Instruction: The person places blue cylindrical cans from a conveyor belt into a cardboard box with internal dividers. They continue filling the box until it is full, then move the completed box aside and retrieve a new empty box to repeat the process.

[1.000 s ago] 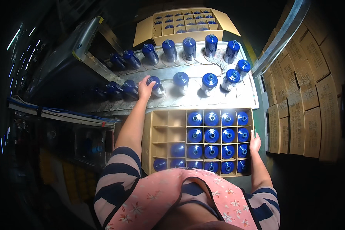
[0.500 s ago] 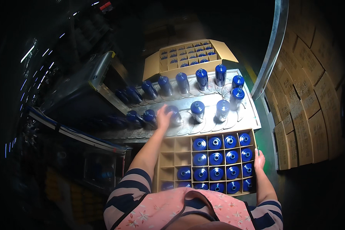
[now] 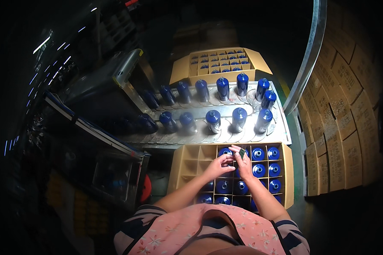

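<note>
My left hand [image 3: 220, 165] is above the near divided carton, its fingers loosely bent and apart, close to my right hand's fingertips. Nothing shows in it. A small dark flat piece [image 3: 242, 153] lies against the fingers of my right hand [image 3: 244, 165], which is closed on it; its kind is too small to make out. Below both hands, blue bottles [image 3: 258, 171] stand neck up in the cells of the near carton [image 3: 288, 174]. Several cells at its upper left hold no bottle. My hands and forearms hide some of the middle cells.
Beyond the carton, a conveyor of overlapping plates [image 3: 225, 137] carries two rows of upright blue bottles [image 3: 239, 120]. A second divided carton [image 3: 181, 71] with blue bottles stands behind it. A metal post [image 3: 307, 59] and stacked cartons [image 3: 327, 127] are at right, dark machinery [image 3: 102, 80] at left.
My left hand has come off a bottle on the conveyor and moved toward me over the near carton. My right hand has left the carton's right edge and moved inward beside it.
</note>
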{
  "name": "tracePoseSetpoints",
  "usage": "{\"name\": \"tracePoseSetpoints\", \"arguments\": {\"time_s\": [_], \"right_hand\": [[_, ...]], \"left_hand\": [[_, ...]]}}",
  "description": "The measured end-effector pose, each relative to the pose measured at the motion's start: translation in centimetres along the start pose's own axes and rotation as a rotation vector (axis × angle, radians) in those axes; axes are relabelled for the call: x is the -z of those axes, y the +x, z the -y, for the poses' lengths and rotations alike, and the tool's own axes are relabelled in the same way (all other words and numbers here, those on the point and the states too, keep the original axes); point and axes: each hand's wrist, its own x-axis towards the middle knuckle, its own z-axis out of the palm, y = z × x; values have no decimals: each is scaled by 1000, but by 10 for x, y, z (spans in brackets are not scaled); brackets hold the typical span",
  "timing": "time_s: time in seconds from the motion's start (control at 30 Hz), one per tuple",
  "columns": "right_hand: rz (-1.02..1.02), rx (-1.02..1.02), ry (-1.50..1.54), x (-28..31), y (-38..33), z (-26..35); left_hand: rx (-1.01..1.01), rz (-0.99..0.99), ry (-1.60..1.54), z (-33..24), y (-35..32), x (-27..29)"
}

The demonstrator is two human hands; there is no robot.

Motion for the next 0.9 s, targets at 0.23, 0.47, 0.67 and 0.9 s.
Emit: {"name": "tracePoseSetpoints", "arguments": {"time_s": [0.23, 0.47, 0.67, 0.9], "right_hand": [[269, -355, 345, -69, -19, -16], [179, -460, 317, -81, -54, -51], [-27, -538, 375, -65, -52, -49], [186, -609, 159, -38, -23, -36]], "left_hand": [[70, -238, 140, 8, -56, 42], [147, -212, 28, 46, -79, 46], [91, -424, 276, 75, -77, 119], [224, -984, 694, 121, -110, 200]]}}
